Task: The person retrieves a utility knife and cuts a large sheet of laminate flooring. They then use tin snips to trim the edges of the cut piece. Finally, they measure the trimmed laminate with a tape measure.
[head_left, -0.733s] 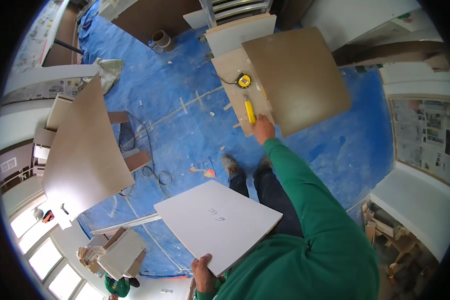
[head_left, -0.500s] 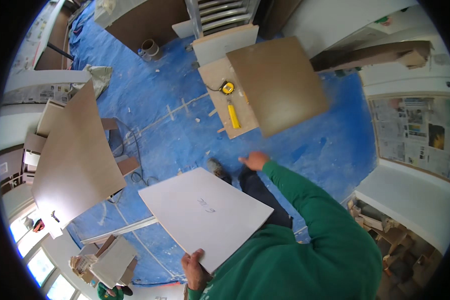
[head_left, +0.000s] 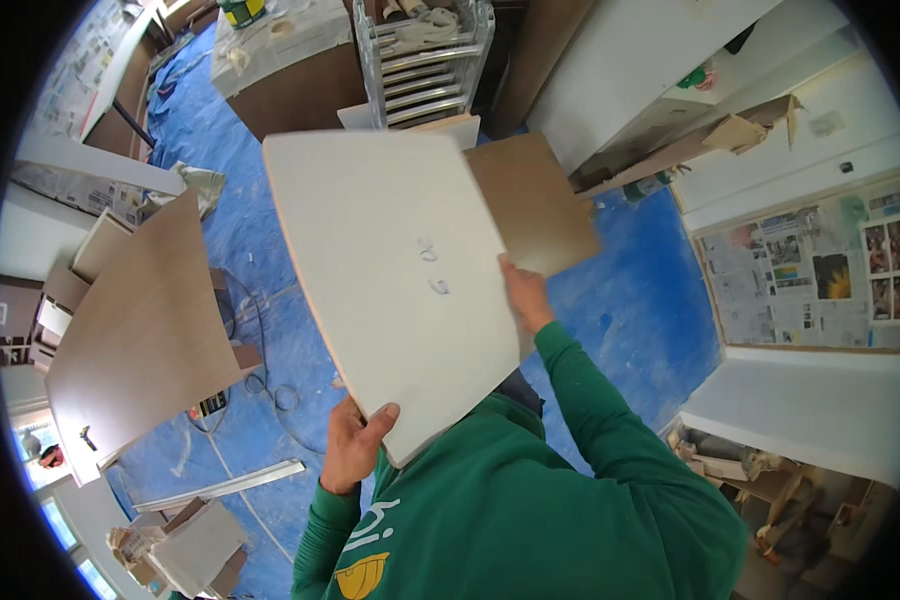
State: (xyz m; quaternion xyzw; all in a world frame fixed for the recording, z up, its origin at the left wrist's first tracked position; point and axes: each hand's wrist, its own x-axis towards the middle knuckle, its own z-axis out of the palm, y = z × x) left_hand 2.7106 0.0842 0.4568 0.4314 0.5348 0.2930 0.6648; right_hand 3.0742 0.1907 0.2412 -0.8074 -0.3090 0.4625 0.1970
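Note:
A large white rectangular board [head_left: 380, 230] with a pale wood-coloured edge and some handwritten marks is held up in front of me. My left hand [head_left: 355, 440] grips its near left corner, thumb on the white face. On the board's right edge my right hand [head_left: 528, 293] is closed, thumb on top and the other fingers mostly hidden beneath. Past the board's far right side a brown panel [head_left: 545, 195] shows in part. Whatever lies on the floor directly under the board is hidden.
Blue sheeting [head_left: 620, 300] covers the floor. A big brown panel [head_left: 150, 340] rests on supports at the left, with a cable [head_left: 260, 350] beside it. A metal ladder [head_left: 425, 75] and a brown cabinet [head_left: 300, 85] stand ahead. Newspaper [head_left: 810, 270] lines the right.
My right hand, free before, has taken hold of the board's right edge. The board has risen and swung away from me, now covering the yellow tape measure and yellow-handled tool.

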